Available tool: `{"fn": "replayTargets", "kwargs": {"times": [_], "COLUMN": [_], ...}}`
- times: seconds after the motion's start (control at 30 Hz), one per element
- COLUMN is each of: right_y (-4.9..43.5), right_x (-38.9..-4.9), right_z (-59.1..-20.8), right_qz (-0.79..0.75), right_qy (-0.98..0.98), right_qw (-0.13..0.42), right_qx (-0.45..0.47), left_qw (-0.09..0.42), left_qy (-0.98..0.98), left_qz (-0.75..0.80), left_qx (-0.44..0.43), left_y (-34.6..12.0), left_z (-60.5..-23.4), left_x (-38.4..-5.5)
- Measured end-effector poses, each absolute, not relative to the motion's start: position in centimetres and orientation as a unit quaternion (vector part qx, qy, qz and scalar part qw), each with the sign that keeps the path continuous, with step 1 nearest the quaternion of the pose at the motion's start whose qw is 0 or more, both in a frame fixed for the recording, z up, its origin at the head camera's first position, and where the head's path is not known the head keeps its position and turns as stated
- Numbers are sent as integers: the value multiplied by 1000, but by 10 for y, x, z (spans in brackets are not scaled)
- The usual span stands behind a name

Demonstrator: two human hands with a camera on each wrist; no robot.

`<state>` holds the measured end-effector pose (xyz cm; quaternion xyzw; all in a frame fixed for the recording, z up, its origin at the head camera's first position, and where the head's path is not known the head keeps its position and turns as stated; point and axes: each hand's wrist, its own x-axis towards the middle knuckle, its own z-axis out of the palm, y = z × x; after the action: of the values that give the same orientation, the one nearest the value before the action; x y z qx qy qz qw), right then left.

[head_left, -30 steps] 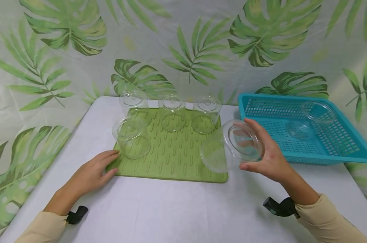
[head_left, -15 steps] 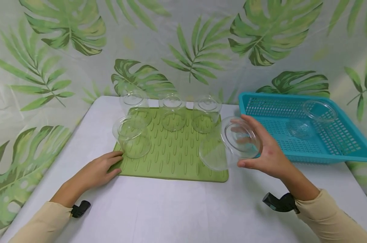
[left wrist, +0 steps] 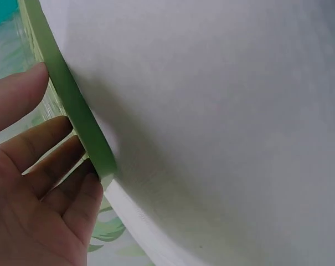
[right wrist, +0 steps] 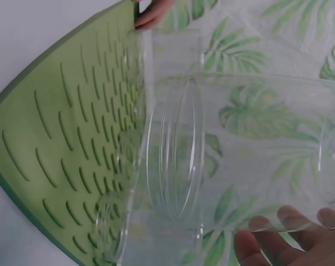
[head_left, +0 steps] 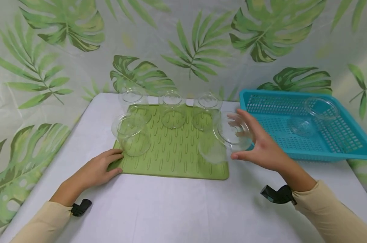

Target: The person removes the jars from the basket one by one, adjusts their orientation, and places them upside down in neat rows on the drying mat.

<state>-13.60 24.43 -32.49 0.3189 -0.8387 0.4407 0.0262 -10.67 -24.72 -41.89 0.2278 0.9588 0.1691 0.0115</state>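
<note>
In the head view my right hand [head_left: 263,146] holds a clear cup [head_left: 233,130] around its side, over the right end of the green ridged mat [head_left: 177,162]. The right wrist view has the fingers [right wrist: 289,238] along the wall of that cup [right wrist: 245,149], its wide ring towards the mat. My left hand [head_left: 99,168] touches the mat's left edge; its thumb and fingertips meet the edge in the left wrist view. Nearest to it stands a clear cup [head_left: 134,136] on the mat. Behind are three more, at left [head_left: 136,104], middle [head_left: 172,109] and right [head_left: 206,111].
A blue-green perforated basket [head_left: 305,157] stands on the right of the table, with one clear cup [head_left: 305,125] inside. The white-covered table [head_left: 171,209] runs along the front. A leaf-patterned cloth [head_left: 195,40] hangs close behind.
My right hand and its cup have moved slightly left and farther back over the mat. My left hand has shifted slightly right against the mat's edge. The standing cups stay put.
</note>
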Motion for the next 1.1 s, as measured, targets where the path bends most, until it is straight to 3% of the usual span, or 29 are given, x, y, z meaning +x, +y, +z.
{"fn": "replayTargets", "kwargs": {"times": [0.8, 1.1], "right_y": [185, 153], "right_x": [-157, -164], "right_z": [-340, -352], "right_qz": [458, 457], "right_qy": [-854, -845], "right_qw": [-51, -80], "right_qx": [242, 265], "left_qw": [15, 16], "left_qy": [962, 962], "left_qz": [176, 179], "left_qx": [209, 207], "left_y": [-246, -245], "left_z": [-417, -417], "left_x": [-110, -114]}}
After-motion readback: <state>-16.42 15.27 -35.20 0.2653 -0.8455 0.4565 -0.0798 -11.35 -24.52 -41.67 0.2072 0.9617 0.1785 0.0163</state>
